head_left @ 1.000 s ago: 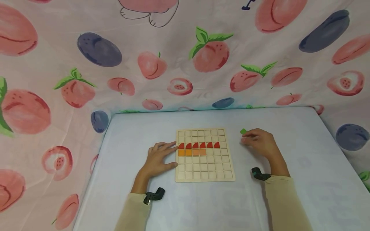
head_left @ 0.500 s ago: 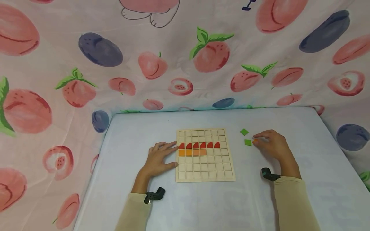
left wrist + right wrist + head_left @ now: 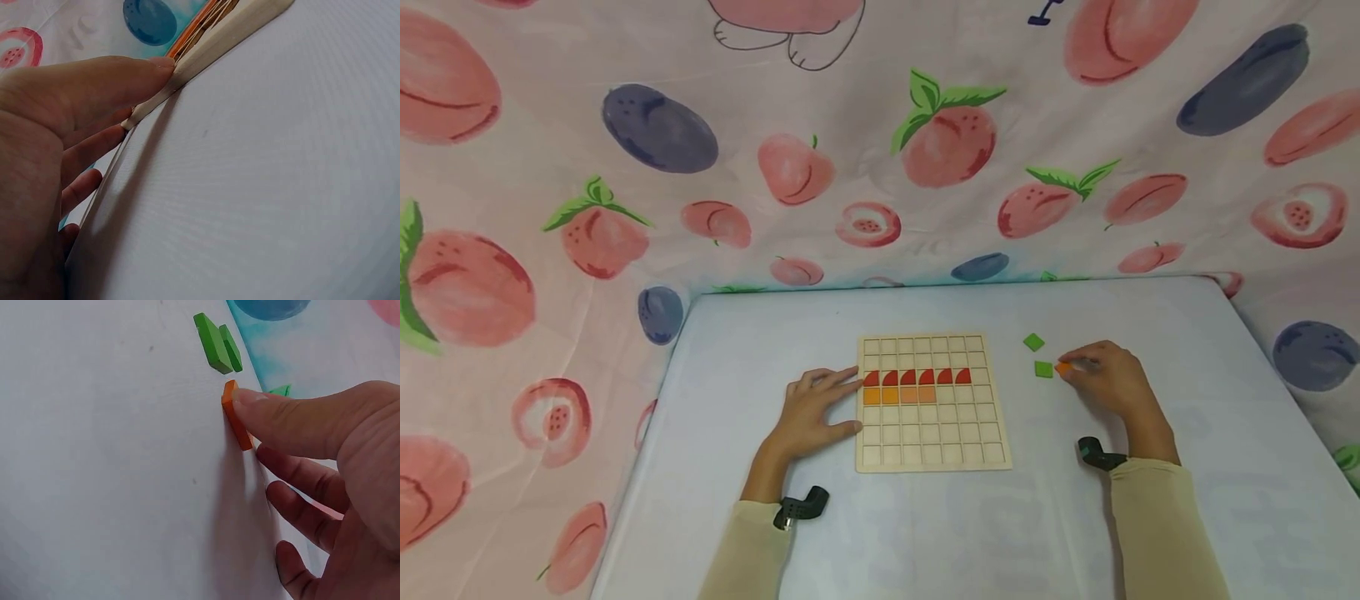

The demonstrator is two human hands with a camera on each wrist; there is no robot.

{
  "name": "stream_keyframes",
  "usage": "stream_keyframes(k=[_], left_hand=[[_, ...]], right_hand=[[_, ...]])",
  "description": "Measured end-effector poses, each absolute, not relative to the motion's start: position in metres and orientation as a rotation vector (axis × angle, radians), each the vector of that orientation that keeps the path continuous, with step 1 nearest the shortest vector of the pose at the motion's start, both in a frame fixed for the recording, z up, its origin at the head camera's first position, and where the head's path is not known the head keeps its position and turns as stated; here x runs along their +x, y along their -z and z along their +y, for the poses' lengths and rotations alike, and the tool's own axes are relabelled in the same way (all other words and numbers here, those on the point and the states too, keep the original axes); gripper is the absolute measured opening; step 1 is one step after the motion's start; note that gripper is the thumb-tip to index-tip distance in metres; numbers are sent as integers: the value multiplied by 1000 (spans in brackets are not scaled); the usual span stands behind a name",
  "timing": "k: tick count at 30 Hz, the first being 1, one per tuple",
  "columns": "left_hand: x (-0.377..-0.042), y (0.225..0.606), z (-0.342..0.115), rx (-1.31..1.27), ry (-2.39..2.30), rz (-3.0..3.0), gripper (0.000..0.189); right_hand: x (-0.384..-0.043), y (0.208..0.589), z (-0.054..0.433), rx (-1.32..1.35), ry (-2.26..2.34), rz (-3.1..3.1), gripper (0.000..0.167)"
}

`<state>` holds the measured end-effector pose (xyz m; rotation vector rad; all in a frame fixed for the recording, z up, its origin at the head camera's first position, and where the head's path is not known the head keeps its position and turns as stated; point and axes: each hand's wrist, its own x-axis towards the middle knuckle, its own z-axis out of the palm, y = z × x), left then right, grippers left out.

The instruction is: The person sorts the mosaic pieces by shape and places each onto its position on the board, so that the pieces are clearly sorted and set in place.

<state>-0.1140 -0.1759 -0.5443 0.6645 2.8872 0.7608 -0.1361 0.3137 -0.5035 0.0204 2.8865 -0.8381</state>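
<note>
A pale wooden grid board lies flat on the table in the head view. On it is a row of several red quarter-circle pieces; under that row lie two orange squares and two lighter, peach ones. My left hand rests at the board's left edge, fingers fairly straight, thumb pressed to the side. Off to the right, my right hand pinches an orange tile between thumb and fingers, close over the table; the thumb covers part of it.
Two green square tiles, a farther one and a nearer one, lie just left of the right hand. A fruit-print cloth hangs behind the white table. Both wrists carry dark devices.
My right hand let go of a green tile, moved right, and took hold of the orange tile. Both green tiles now show on the table. The left hand and board stayed put.
</note>
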Motion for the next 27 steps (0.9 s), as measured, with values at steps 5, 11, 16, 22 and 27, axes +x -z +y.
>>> stream_keyframes(k=[5, 11, 16, 22, 27], left_hand=[[-114, 543, -176, 656, -780, 2877, 68], [-114, 543, -176, 649, -776, 2875, 68], [-113, 543, -176, 654, -783, 2886, 68], [-113, 542, -176, 675, -815, 2867, 68], [-113, 541, -176, 667, -793, 2872, 68]], right_hand=[[-136, 501, 316, 96, 857, 2832, 35], [-135, 502, 317, 138, 845, 2815, 35], [-134, 504, 316, 147, 831, 2821, 38], [-128, 501, 318, 91, 827, 2828, 39], [-126, 498, 314, 56, 857, 2818, 33]])
